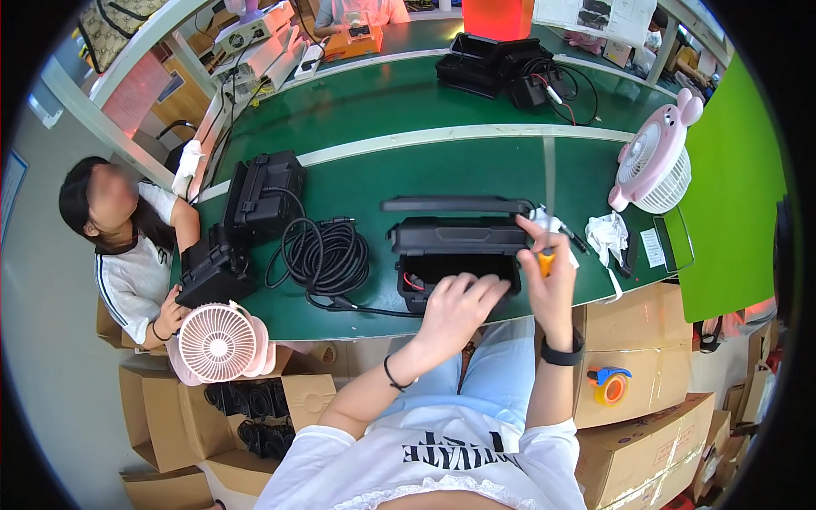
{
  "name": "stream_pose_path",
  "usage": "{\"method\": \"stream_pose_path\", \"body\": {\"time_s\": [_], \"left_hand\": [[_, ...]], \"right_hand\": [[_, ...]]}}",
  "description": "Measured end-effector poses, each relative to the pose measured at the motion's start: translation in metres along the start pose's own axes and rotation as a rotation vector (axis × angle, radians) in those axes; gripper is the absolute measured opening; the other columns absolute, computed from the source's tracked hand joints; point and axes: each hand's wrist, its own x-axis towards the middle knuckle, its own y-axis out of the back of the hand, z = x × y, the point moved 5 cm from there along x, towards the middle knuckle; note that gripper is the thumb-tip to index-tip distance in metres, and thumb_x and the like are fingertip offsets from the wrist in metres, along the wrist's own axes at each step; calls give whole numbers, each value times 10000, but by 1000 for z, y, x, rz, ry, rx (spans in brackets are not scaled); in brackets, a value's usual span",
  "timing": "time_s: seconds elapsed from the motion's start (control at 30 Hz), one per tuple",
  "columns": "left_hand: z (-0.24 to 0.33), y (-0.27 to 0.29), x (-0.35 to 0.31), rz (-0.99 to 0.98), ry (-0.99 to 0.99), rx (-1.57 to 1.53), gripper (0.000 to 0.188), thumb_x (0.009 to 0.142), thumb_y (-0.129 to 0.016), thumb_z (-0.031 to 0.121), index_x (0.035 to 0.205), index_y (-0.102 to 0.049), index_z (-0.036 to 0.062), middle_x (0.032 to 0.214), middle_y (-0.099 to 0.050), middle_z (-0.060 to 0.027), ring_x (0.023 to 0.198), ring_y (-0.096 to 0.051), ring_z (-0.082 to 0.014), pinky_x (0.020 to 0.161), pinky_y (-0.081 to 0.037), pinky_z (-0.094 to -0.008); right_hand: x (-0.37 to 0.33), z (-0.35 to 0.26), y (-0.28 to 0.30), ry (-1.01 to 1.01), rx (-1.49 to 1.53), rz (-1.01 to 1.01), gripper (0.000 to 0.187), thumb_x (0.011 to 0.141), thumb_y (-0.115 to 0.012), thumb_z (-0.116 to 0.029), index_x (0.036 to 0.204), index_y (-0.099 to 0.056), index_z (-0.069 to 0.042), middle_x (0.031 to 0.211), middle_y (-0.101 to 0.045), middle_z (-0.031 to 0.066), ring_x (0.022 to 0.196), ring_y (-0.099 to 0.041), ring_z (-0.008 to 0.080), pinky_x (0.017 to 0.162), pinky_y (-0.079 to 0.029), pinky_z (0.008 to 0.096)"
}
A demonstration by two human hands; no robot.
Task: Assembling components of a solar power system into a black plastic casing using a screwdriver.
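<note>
A black hard plastic case (460, 235) stands open in front of me at the table's near edge, with a short red wire (414, 281) at the left inside it. My left hand (463, 304) reaches over its front rim, fingers bent and close together; whatever the fingertips pinch is hidden. At the case's right end is my right hand (554, 285), closed around a yellow-orange tool handle (546, 261) while the index finger points toward the lid's corner. The tool's tip is out of sight. Left of the case lies a coiled black cable (323, 259), its lower end running to the case.
A co-worker (136, 246) sits at the left beside other black cases (263, 200). Pink fans (219, 342) (659, 157) stand left and right. White tissue (607, 236) lies right of my hand. Cardboard boxes (633, 340) are below the table; another black case (493, 68) sits farther back.
</note>
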Motion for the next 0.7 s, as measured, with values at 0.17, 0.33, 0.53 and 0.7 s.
{"method": "stream_pose_path", "body": {"time_s": [0.17,0.33,0.53,0.7], "left_hand": [[-2,13,1,214,-9,-27,418,739,-744,111,1152,-683,141,1143,-661,-7,1035,-630,-231,910,-498,-379],[-33,36,-45,495,134,32,343,666,-857,121,975,-713,158,927,-580,-4,874,-571,-230,778,-457,-375],[-82,30,-53,327,429,-282,613,751,-820,65,1293,-533,65,1225,-451,-141,1082,-543,-330,888,-508,-429],[-98,32,-51,267,569,-555,638,720,-842,79,1248,-487,44,1217,-461,-136,985,-613,-255,826,-612,-366]], "right_hand": [[1,12,-11,-92,45,23,197,951,-615,-74,988,-421,-70,1276,-656,148,978,-661,222,868,-494,309],[6,13,-20,-81,38,43,176,962,-599,-70,973,-423,-72,1282,-649,163,951,-645,208,869,-481,291],[2,25,-26,-157,72,82,211,940,-629,-58,964,-420,-73,1272,-652,166,981,-642,200,883,-472,292],[2,19,-24,-61,65,92,267,906,-674,-52,954,-412,-75,1267,-650,185,1043,-633,213,925,-455,299]]}}
